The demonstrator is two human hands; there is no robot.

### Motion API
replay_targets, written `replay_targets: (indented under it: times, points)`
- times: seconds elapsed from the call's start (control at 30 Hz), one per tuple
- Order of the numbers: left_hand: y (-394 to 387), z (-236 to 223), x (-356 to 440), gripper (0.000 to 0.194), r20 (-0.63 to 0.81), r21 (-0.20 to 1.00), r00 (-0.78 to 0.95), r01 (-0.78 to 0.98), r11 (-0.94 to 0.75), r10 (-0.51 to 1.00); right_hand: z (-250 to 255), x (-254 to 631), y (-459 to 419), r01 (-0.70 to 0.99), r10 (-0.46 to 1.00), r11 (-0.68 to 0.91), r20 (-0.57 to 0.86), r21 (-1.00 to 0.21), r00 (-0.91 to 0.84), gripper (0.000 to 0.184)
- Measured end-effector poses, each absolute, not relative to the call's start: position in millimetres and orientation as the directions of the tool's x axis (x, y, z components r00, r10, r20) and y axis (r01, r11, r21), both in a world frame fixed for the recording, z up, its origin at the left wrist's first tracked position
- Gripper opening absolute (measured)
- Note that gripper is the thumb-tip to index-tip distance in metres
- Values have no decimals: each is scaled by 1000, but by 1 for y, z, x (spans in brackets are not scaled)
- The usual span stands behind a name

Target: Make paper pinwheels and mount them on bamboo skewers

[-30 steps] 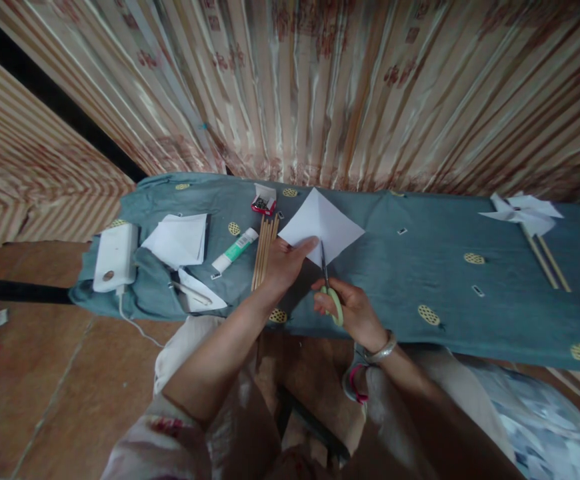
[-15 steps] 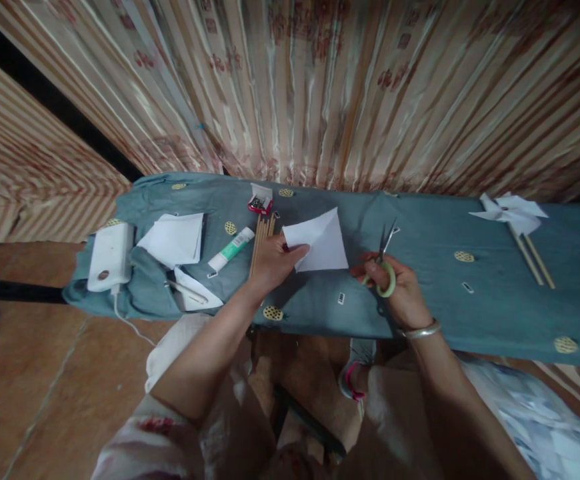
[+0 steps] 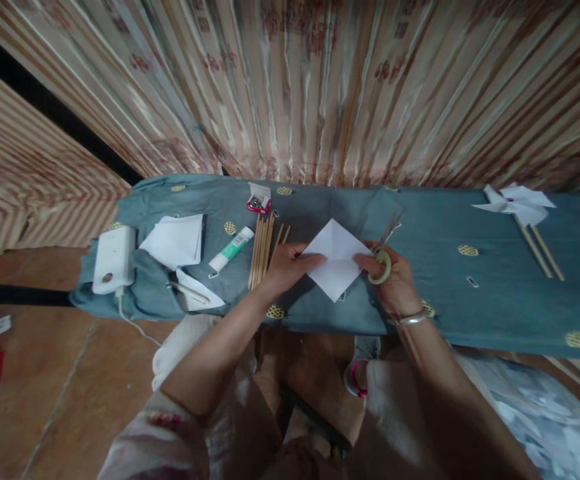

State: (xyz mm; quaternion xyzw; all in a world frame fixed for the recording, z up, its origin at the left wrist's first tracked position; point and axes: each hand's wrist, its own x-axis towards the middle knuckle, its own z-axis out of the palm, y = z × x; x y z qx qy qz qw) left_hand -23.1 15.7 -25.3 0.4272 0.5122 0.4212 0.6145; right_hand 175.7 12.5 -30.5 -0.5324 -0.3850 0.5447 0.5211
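Note:
A white square of paper (image 3: 337,257) lies cornerwise on the blue-grey cloth of the table (image 3: 420,220). My left hand (image 3: 290,263) pinches its left corner. My right hand (image 3: 390,277) touches the paper's right corner while gripping green-handled scissors (image 3: 384,253), blades pointing up and away to the right. A silver bangle sits on my right wrist.
Left of the paper lie several wooden sticks (image 3: 263,250), a green-and-white glue tube (image 3: 231,249), a small red box of pins (image 3: 259,200), a stack of white papers (image 3: 175,240) and a white power bank (image 3: 114,257). Finished paper pinwheels (image 3: 517,207) rest at the far right. Striped curtains hang behind.
The scissors left the paper's lower corner and swung right. My left hand lifted and turned the paper, then laid it down; my right hand came back to its right corner.

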Motion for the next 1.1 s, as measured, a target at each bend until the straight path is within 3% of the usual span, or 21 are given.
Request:
replay_targets:
  times: [0.23, 0.47, 0.6, 0.8, 1.1]
  points:
    - [13, -24, -17, 34, -340, 905, 98, -235, 354, 935, -28, 177, 13, -189, 971, -156, -186, -969, 151, 37]
    - [15, -20, -14, 28, -312, 913, -4, -279, 299, 950, -25, 175, 12, -205, 970, -168, -199, -964, 142, 44]
    - [23, -17, -27, 22, -218, 952, -156, -252, 175, 963, -19, 171, -1, -95, 984, -173, -168, -980, -56, 43]
    - [33, -13, -41, 29, -142, 938, -262, -342, 46, 954, -21, 152, -27, 118, 864, -206, -237, -971, -443, 47]
    - [32, -9, -38, 27, -179, 927, -256, -368, 76, 950, -27, 153, -29, 120, 852, -204, -237, -972, -467, 45]
